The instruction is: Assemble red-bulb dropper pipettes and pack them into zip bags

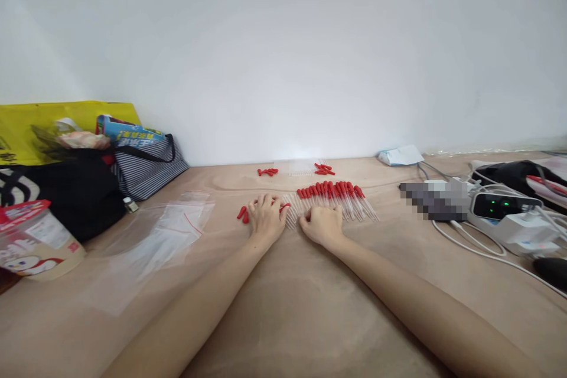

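My left hand point(267, 215) lies palm down with its fingers spread over a few loose red rubber bulbs point(241, 212), some partly hidden beneath it. Beside it is a row of bare clear glass tubes point(291, 207). My right hand point(322, 223) is curled closed at the near ends of the tubes; its fingertips and anything in them are hidden. Just beyond and to the right of it lie several droppers point(349, 198), clear tubes with red bulbs on their far ends, side by side in a row.
Towards the wall are more red bulbs point(268, 172) and a clear bag of tubes point(301, 168). Plastic zip bags point(172, 230) lie left, near a drink cup point(42, 242) and a striped bag point(148, 168). White cables and a power strip point(522, 230) lie right, with a tissue pack point(401, 156) behind.
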A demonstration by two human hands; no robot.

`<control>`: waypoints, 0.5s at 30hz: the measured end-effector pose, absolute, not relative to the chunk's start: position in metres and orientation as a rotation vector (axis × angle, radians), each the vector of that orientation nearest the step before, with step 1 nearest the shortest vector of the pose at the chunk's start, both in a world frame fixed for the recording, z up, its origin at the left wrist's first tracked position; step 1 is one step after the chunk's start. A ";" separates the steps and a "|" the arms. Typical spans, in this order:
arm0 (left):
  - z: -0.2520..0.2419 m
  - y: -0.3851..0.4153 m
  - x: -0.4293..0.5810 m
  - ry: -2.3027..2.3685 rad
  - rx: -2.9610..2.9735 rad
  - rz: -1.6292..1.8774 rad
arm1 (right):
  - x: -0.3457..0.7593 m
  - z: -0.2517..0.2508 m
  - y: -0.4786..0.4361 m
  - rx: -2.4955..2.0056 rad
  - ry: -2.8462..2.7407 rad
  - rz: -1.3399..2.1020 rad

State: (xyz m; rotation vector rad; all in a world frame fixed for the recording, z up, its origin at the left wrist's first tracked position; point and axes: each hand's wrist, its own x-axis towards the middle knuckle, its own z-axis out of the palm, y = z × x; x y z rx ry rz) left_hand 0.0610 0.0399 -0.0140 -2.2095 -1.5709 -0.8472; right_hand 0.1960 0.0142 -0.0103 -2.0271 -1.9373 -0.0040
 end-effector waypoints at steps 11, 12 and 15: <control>-0.022 0.025 0.042 -1.343 -2.541 -1.365 | 0.199 -0.012 0.011 -1.967 -1.911 -0.063; -0.022 0.022 0.039 -1.330 -2.566 -1.368 | 0.200 -0.012 0.009 -1.923 -1.899 -0.063; -0.019 0.008 0.031 -1.256 -2.685 -1.321 | 0.209 -0.016 0.002 -1.755 -1.899 -0.074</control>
